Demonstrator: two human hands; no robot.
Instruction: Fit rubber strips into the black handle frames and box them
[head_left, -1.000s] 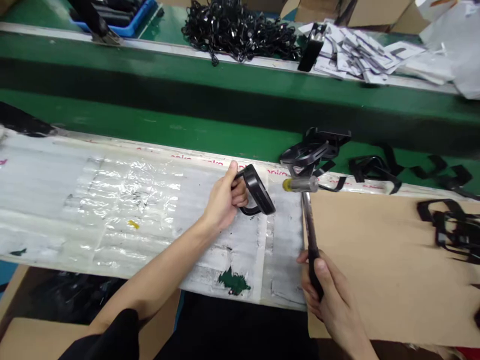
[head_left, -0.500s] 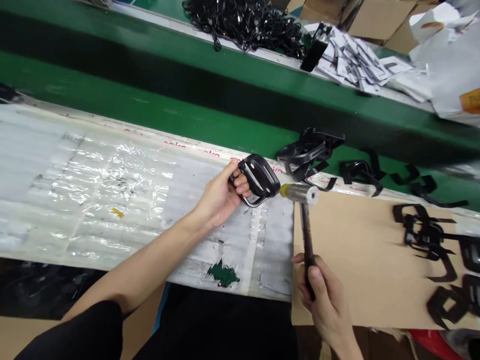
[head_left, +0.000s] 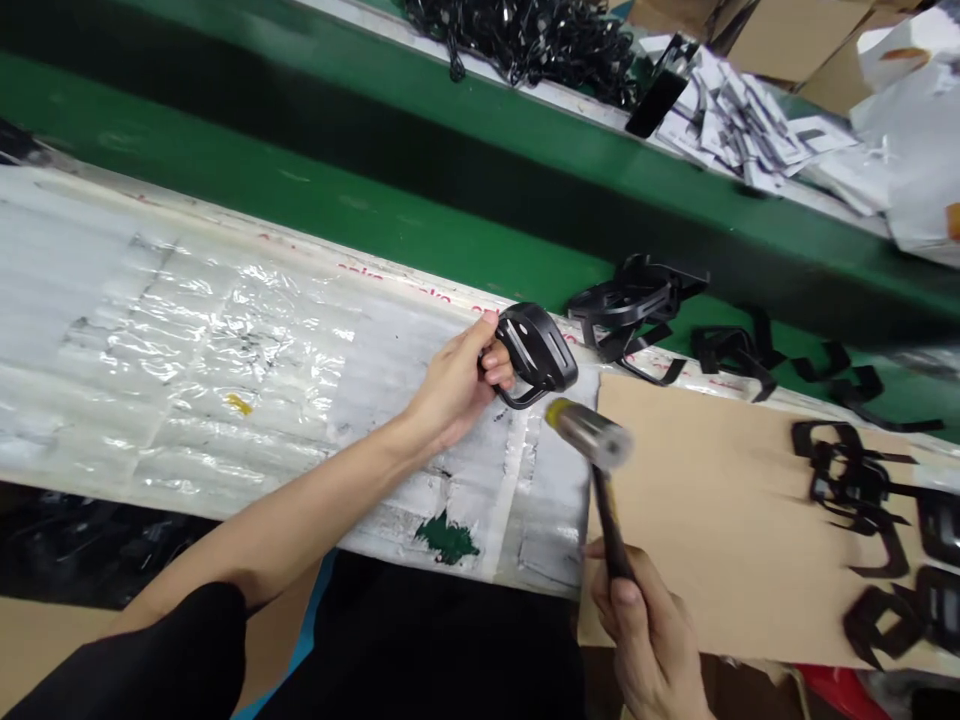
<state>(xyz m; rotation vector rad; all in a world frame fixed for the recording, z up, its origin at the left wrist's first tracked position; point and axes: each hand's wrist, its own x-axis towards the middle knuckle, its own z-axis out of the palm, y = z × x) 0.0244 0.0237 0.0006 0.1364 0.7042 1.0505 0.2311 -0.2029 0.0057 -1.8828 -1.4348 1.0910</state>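
Two green workbenches run across the room, the nearer one carrying a plastic-covered board with a cardboard sheet beside it. Loose black brackets lie on the cardboard, and tangled black cords sit on the far bench. Near the board's far edge, the left hand wraps tightly round a black plastic bracket. The right hand is closed round the handle of a hammer, its head just beside the bracket, though blur makes any contact hard to call.

Plastic-sheeted bench, cardboard sheet, black plastic frames
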